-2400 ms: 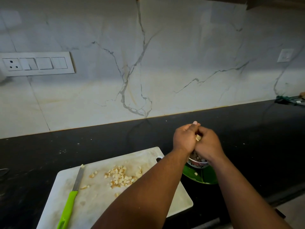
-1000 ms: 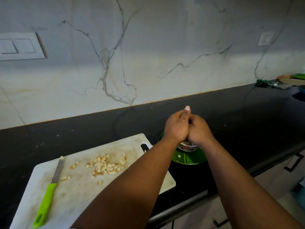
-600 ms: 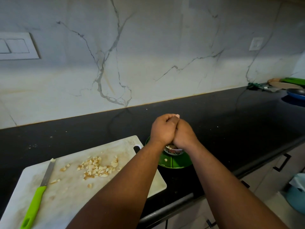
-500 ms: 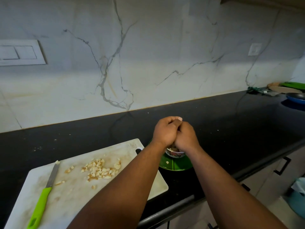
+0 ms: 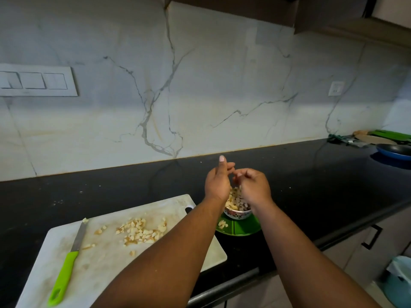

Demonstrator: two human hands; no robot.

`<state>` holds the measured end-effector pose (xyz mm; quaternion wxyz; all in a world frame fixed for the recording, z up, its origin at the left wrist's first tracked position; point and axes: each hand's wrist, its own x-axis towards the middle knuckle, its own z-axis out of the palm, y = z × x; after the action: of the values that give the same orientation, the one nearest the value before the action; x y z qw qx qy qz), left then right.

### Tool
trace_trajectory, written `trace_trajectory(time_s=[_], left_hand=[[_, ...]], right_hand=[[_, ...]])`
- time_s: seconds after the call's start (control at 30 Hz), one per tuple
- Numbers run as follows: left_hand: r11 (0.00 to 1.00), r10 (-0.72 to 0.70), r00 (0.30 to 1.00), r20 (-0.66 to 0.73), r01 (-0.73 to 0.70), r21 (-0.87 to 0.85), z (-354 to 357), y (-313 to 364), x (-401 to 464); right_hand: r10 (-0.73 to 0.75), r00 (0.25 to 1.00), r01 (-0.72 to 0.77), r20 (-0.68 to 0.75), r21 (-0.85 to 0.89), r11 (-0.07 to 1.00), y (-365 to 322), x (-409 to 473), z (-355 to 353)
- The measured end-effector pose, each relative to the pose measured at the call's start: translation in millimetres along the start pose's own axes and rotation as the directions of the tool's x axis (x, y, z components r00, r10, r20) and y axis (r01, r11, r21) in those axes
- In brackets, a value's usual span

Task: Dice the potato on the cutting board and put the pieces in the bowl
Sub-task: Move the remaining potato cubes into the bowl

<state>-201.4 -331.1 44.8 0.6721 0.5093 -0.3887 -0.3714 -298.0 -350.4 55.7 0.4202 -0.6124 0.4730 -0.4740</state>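
A small patterned bowl (image 5: 237, 213) holding diced potato stands on a green plate (image 5: 242, 228) to the right of the white cutting board (image 5: 106, 258). Both hands hover just above the bowl, a little apart. My left hand (image 5: 218, 183) has its fingers loosely spread, one finger pointing up. My right hand (image 5: 252, 188) has loosely curled fingers, and I see nothing held in it. A heap of diced potato (image 5: 140, 230) lies on the board's middle. A few dice (image 5: 222, 223) lie on the plate.
A knife with a green handle (image 5: 66, 270) lies on the board's left side. The black countertop (image 5: 311, 185) runs to the right, where a blue pan (image 5: 393, 150) and green items sit. A marble wall stands behind.
The hands were pressed together over the bowl; now they have parted and their fingers have loosened. The bowl's potato dice show between them.
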Motion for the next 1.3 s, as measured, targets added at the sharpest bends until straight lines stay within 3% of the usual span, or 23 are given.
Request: trace_trajectory(time_s=[0.07, 0.17, 0.3, 0.53, 0.67, 0.8, 0.93, 1.07, 1.2, 1.3], left_hand=[[1.000, -0.006, 0.998, -0.067, 0.005, -0.023, 6, -2, 0], [0.999, -0.019, 0.994, -0.112, 0.015, -0.039, 11, 2, 0], [0.985, -0.070, 0.998, -0.009, 0.068, -0.157, -3, 5, 5], [0.958, -0.107, 0.986, 0.126, 0.136, -0.252, -30, 8, 10], [0.971, -0.136, 0.982, 0.131, 0.158, -0.181, -52, 20, 5], [0.992, -0.125, 0.984, 0.125, 0.120, 0.041, -85, 36, 4], [0.979, -0.068, 0.994, 0.082, 0.051, 0.196, -144, 48, -5], [0.947, 0.036, 0.999, -0.022, -0.027, 0.321, -211, 49, -21], [0.921, 0.050, 0.993, -0.108, -0.004, 0.390, -269, 42, -36], [0.948, -0.033, 0.990, -0.140, 0.076, 0.310, -294, 30, -40]], right_hand=[[-0.038, 0.998, 0.041, 0.041, -0.081, 0.996, 1, -1, 3], [-0.051, 0.999, 0.051, -0.003, -0.038, 0.998, -1, -2, 2], [-0.052, 0.996, 0.056, -0.073, 0.051, 0.997, -2, 3, -5], [-0.010, 0.998, 0.029, -0.070, 0.272, 0.962, -12, 9, -2], [0.016, 0.999, -0.003, -0.031, 0.364, 0.932, -22, 1, 5], [-0.050, 0.999, 0.043, 0.012, 0.360, 0.932, -34, -15, 21], [-0.126, 0.965, 0.064, 0.229, 0.259, 0.964, -28, -46, 69], [-0.156, 0.896, 0.210, 0.415, -0.089, 0.974, -5, -66, 117], [-0.012, 0.843, 0.326, 0.538, -0.492, 0.808, 2, -89, 149], [-0.011, 0.778, 0.433, 0.628, -0.523, 0.734, -4, -113, 167]])
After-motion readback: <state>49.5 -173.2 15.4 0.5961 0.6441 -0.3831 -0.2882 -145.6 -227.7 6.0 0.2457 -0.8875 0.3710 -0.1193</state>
